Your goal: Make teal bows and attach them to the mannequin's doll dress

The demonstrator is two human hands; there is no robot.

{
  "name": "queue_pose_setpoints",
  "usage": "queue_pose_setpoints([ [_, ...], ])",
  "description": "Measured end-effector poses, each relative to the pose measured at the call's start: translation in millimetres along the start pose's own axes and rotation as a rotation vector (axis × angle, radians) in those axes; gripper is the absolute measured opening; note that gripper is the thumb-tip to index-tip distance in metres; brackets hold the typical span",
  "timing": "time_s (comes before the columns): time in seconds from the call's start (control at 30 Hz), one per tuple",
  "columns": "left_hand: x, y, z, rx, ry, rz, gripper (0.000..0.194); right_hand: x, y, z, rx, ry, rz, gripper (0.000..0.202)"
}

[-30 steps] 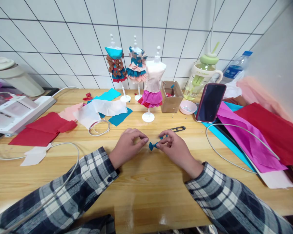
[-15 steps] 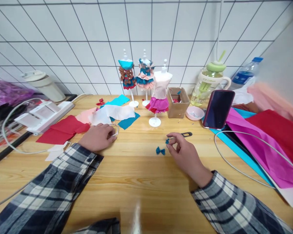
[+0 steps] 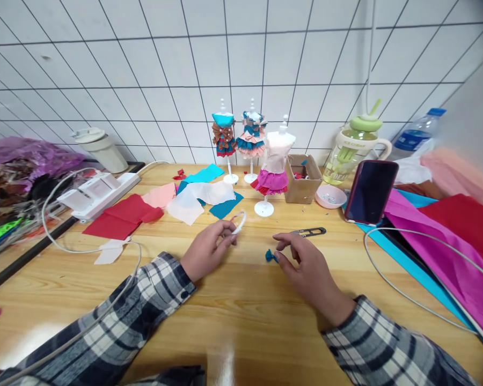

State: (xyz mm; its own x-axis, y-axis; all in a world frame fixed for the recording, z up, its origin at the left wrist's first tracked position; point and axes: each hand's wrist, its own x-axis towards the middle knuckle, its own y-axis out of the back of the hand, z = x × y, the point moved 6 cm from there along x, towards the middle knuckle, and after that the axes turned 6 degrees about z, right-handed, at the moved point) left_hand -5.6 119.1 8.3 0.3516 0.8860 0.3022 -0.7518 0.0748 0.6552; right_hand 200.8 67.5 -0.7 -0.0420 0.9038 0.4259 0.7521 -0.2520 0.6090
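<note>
My left hand (image 3: 209,247) is raised a little over the table, its fingers pinching a thin white ring (image 3: 240,221) that looks like a narrow roll of tape. My right hand (image 3: 308,268) has thumb and fingertips closed at a small teal fabric bow (image 3: 270,256); part of the bow is hidden by the fingers. Just behind that hand lie dark thread snips (image 3: 310,232). Beyond both hands stands a small dress form (image 3: 279,153) with a white top and a magenta and red ruffled skirt.
Two dressed forms (image 3: 224,134) stand behind, beside a cardboard box (image 3: 303,185) and a pink dish (image 3: 330,197). Fabric scraps (image 3: 123,217) and a power strip (image 3: 104,195) lie left. A phone (image 3: 370,191), a green-lidded bottle (image 3: 356,145), fabric sheets (image 3: 443,252) and a looping cable (image 3: 402,296) occupy the right.
My left hand has lifted the white ring and moved right with it. My right hand has come to the bow that lay on the table. The view has tilted and shifted left.
</note>
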Motion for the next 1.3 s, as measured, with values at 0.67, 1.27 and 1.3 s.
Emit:
queue_pose_setpoints([
  [0.67, -18.5, -70.2, 30.0, -0.687, 0.27, -0.175, 0.027, 1.3, -3.5, -12.7, 0.101, 0.037, 0.012, 0.018],
  [1.27, -20.4, -65.8, 30.6, -0.524, 0.178, -0.182, 0.031, 1.9, 1.6, -10.5, 0.246, -0.083, 0.002, 0.005],
  [1.3, -20.6, -65.9, 31.6, -0.544, 0.17, -0.2, 0.033, 2.2, 1.5, -9.6, 0.254, -0.097, -0.004, 0.005],
])
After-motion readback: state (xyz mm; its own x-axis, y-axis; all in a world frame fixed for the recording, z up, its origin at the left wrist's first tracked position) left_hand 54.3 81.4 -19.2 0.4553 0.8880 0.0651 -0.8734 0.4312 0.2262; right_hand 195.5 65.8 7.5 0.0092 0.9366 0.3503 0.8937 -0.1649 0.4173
